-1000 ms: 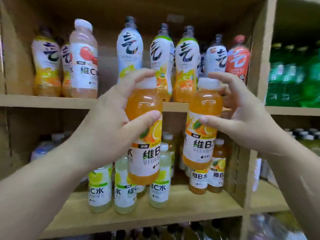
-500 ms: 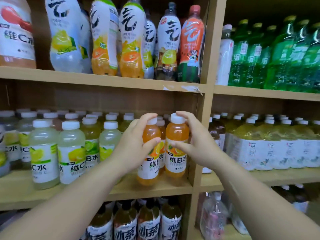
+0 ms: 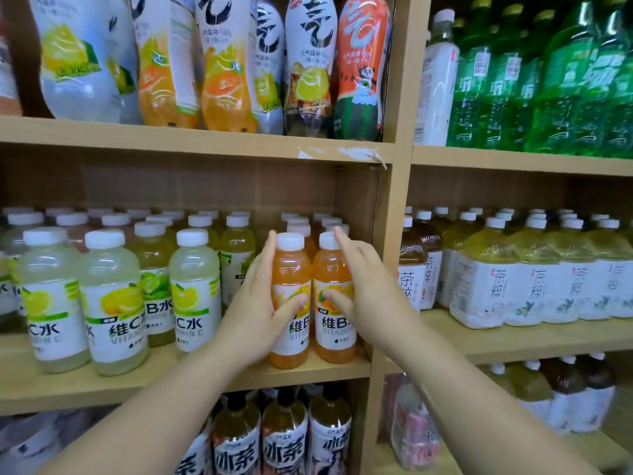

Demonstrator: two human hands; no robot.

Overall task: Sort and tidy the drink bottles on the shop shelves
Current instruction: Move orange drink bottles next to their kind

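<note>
Two orange vitamin drink bottles with white caps stand side by side at the right end of the middle shelf [image 3: 308, 371], in front of more orange bottles. My left hand [image 3: 253, 313] wraps the left orange bottle [image 3: 291, 269], thumb across its label and fingers along its left side. My right hand [image 3: 370, 296] grips the right orange bottle [image 3: 330, 272], thumb on the label and index finger stretched up beside the cap. Both bottles are upright with their bases on the shelf board.
Pale yellow vitamin C bottles [image 3: 113, 303] fill the shelf to the left. A wooden divider [image 3: 394, 234] stands just right of the orange bottles, with tea bottles [image 3: 479, 286] beyond. Tall sparkling drinks [image 3: 226, 63] and green bottles [image 3: 548, 80] stand above, dark tea bottles [image 3: 284, 437] below.
Both hands have lowered the two orange bottles from the upper shelf level onto the middle shelf's right end, where they now stand on the board.
</note>
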